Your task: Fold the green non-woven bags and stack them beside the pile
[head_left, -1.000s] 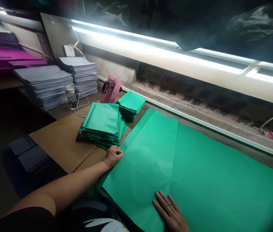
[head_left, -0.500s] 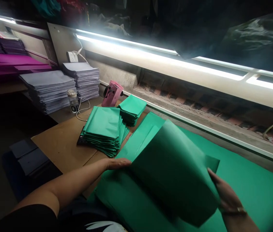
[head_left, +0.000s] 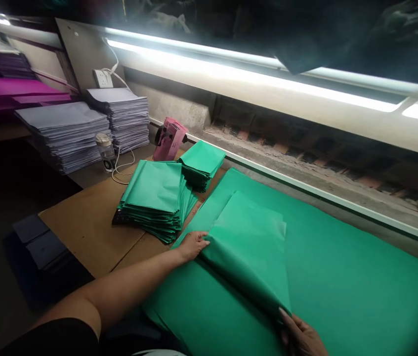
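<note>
A folded green sheet (head_left: 249, 247) lies at an angle over larger green sheets (head_left: 350, 262) spread across the table. My left hand (head_left: 193, 245) pinches its left corner, fingers closed. Down at the sheet's lower right corner, my right hand (head_left: 300, 333) grips the near edge between thumb and fingers, partly hidden beneath it. The near edge is slightly raised between my two hands. To the left of the sheets stands a stack of folded green pieces (head_left: 153, 190), with a second green stack (head_left: 201, 160) behind it.
Brown cardboard (head_left: 90, 227) covers the table's left part. Further back are a pink box (head_left: 170, 141), a clear bottle (head_left: 105, 153) with a white cable beside it, and two tall stacks of pale paper (head_left: 64, 128). A lit tube lamp (head_left: 231, 69) runs above the table.
The green sheet has come down from a raised, curved position and lies flatter. My right hand has moved down and left with its edge; my left hand's fingers have closed on the corner.
</note>
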Tool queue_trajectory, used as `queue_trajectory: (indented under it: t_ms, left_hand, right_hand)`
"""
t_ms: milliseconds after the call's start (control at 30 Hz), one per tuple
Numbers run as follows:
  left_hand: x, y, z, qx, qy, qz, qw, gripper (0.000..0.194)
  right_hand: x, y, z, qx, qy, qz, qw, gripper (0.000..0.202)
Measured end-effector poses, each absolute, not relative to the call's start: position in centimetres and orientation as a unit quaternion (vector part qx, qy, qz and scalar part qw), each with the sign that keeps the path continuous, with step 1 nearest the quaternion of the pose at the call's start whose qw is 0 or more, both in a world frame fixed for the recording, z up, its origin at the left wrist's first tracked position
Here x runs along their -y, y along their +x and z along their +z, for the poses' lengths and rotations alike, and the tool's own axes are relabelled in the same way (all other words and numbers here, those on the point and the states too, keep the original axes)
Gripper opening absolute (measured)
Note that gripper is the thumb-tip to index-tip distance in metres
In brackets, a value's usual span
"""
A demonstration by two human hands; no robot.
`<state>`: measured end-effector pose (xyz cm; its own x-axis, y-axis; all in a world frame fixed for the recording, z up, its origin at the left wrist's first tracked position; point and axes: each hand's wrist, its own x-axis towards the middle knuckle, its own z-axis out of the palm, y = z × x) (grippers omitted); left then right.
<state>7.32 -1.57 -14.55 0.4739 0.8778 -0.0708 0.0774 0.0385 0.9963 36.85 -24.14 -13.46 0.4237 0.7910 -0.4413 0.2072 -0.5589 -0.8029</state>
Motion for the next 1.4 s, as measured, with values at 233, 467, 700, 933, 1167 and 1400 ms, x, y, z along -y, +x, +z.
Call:
queue_trajectory:
  t_ms: [233, 467, 700, 933, 1167, 1400]
  left_hand:
    - [1.1, 7.5, -13.3, -0.467, 0.738, 0.277, 0.401, 0.063]
    - [0.9, 8.2, -11.8, -0.373, 0.884, 0.202, 0.197, 0.069]
    - [0.4, 8.6, -12.1, -0.193, 0.954, 0.001, 0.23, 0.081]
    - [-0.3, 9.1, -12.5, -0.187, 0.961, -0.042, 0.198, 0.084]
    - [-1.2, 6.5, -12.6, -0.097, 0.987, -0.022, 0.127, 0.104]
    - [-3.2, 4.2, -14.2, -0.076, 0.983, 0.014, 0.164, 0.082]
  right_hand:
    - [22.3, 35.9, -13.1, 0.199, -0.784, 0.468, 0.358, 0.054]
    - [21.0, 35.7, -13.3, 0.193, -0.796, 0.47, 0.329, 0.045]
    - [20.8, 36.1, -10.6, 0.346, -0.889, 0.247, 0.17, 0.044]
    - [18.0, 24.5, -12.7, 0.621, -0.775, 0.034, 0.111, 0.063]
    - [23.8, 27.2, -16.8, 0.581, -0.811, -0.029, 0.063, 0.073]
    - [13.5, 40.1, -13.7, 0.481, -0.876, 0.03, -0.005, 0.063]
